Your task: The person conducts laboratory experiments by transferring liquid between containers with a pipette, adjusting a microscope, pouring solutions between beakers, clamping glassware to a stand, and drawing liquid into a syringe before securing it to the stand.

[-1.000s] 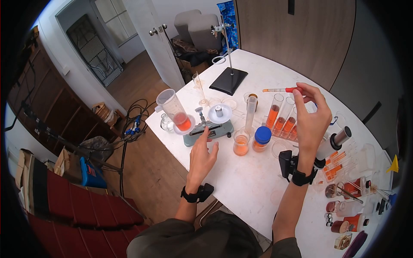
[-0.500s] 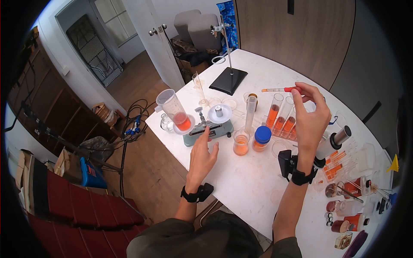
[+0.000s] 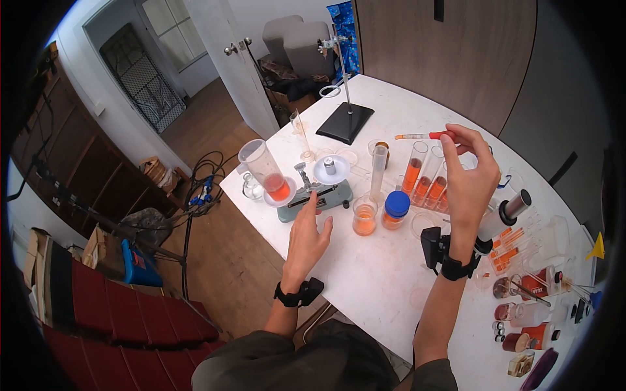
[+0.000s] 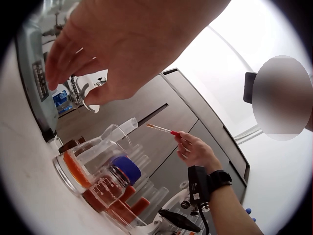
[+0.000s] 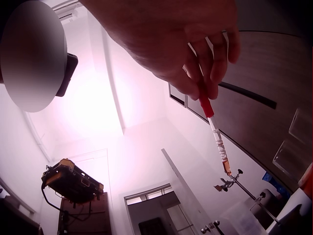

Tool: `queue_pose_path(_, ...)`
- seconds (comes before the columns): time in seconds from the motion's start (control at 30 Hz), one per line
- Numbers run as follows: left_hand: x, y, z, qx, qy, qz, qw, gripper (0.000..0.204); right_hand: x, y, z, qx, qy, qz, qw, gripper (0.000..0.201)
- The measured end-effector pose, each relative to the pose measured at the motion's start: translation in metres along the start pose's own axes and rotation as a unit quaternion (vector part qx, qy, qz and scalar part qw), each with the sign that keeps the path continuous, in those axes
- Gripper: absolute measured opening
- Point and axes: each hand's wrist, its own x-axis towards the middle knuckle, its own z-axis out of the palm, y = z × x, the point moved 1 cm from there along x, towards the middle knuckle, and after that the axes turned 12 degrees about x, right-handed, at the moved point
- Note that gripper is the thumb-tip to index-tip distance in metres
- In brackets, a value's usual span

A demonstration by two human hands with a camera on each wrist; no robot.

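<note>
In the head view my right hand [image 3: 471, 171] holds a dropper [image 3: 417, 136] by its red rubber bulb between thumb and fingers. The dropper lies nearly level above the table, with orange liquid toward its tip. My left hand [image 3: 305, 240] is relaxed, its index fingertip right at the front of a grey-green two-pan balance [image 3: 329, 197]. A plastic beaker [image 3: 261, 163] with red-orange liquid stands on the balance's left pan. On the right pan [image 3: 321, 174] sits a small metal weight [image 3: 330, 165]. In the left wrist view the same dropper [image 4: 162, 129] points away from the right hand's fingers.
Near the balance stand a glass beaker [image 3: 364, 223] of orange liquid, a blue-capped jar [image 3: 396, 207] and an upright tube [image 3: 377, 173]. Racked test tubes [image 3: 420, 186] stand behind the right forearm. A ring stand [image 3: 345, 124] is at the back, a microscope [image 3: 508, 212] at right.
The left pan with the plastic beaker has sunk slightly, and the right pan with the weight has risen a little. Both hands stay almost still.
</note>
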Motion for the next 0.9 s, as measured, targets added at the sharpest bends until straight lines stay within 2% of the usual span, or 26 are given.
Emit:
queue_pose_path(0.07, 0.0004, 0.0028, -0.0021, -0.012, -0.023, -0.029, 0.999, 0.068, 0.0, 0.0, -0.0002, -0.002, 0.0, 0.0, 1.0, 0.017)
queue_pose_path(0.37, 0.0003, 0.0001, 0.0012, -0.009, -0.02, -0.001, 1.0, 0.069, -0.0003, 0.0016, -0.0005, -0.008, 0.0, 0.004, 1.0, 0.017)
queue_pose_path(0.9, 0.0011, 0.0027, -0.0007, -0.019, -0.047, -0.019, 0.999, 0.07, 0.0, -0.0005, -0.0004, -0.004, 0.001, 0.001, 1.0, 0.017)
